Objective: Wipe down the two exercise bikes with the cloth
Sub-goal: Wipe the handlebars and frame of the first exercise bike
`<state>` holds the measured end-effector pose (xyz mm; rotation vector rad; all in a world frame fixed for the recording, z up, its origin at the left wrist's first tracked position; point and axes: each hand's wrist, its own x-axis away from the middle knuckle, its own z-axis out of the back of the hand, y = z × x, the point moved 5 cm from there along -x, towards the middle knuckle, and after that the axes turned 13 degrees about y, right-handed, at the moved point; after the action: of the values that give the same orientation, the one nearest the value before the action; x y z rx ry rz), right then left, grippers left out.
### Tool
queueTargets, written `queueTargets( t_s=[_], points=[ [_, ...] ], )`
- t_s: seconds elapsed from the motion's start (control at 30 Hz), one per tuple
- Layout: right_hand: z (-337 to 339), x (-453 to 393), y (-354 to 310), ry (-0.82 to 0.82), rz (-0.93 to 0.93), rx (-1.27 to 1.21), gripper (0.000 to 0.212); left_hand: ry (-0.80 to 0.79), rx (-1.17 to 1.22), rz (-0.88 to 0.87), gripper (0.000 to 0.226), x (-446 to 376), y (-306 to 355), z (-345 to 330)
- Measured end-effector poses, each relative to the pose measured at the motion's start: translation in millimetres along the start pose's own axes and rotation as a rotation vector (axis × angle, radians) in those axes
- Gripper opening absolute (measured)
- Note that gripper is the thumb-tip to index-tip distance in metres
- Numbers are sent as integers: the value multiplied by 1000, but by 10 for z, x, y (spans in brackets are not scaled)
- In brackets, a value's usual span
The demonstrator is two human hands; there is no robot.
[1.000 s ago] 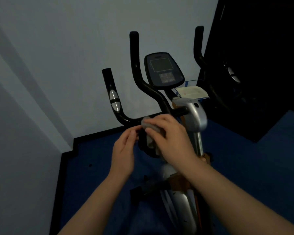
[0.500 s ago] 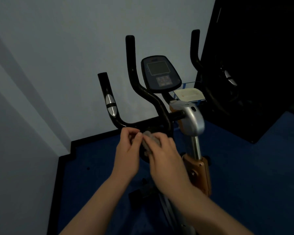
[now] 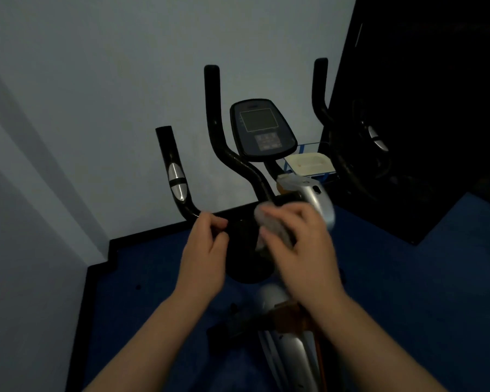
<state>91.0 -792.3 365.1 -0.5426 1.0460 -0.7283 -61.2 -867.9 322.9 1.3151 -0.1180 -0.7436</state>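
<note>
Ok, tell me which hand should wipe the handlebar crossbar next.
Probably the right hand: it holds the grey cloth right at the crossbar by the silver stem. The left hand has no cloth; its fingers curl at the bar's left bend.

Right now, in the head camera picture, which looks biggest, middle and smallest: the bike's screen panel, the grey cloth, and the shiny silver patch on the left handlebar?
1. Screen panel, clearly biggest.
2. Grey cloth, but the right hand hides part of it, and it is nearer the camera.
3. Silver patch, smallest.

No readable text — bike console [image 3: 262, 128] markings too dim
</note>
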Motion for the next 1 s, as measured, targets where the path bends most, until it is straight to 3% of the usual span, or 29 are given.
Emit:
queueTargets(
  t_s=[0.1,0.2,0.27,0.4,0.6,0.77,0.9,1.0],
  points=[
    [42,-362,27,51,-33,60,29,7,-15,9,23,-150,100,-53],
    [-198,-457,48,-165,33,376,28,-39,-82,-33,17,-199,153,-173],
    [-348,-320,71,-287,15,370,31,-59,-98,-14,16,-193,109,-214],
    [-300,-66,145,-189,5,336,27,-93,-135,12,21,-195,32,-214],
    [-464,-344,177,-348,-109,392,33,-140,-96,81,28,-202,12,-258],
    [-316,86,124,-97,-185,212,28,-182,-50,113,30,-197,-1,-264],
    [-378,-9,216,-80,-291,194,24,-265,20,125,32,-201,0,-294],
    [-422,115,223,178,-373,69,23,-288,88,160,34,-200,-9,-293]
  ],
)
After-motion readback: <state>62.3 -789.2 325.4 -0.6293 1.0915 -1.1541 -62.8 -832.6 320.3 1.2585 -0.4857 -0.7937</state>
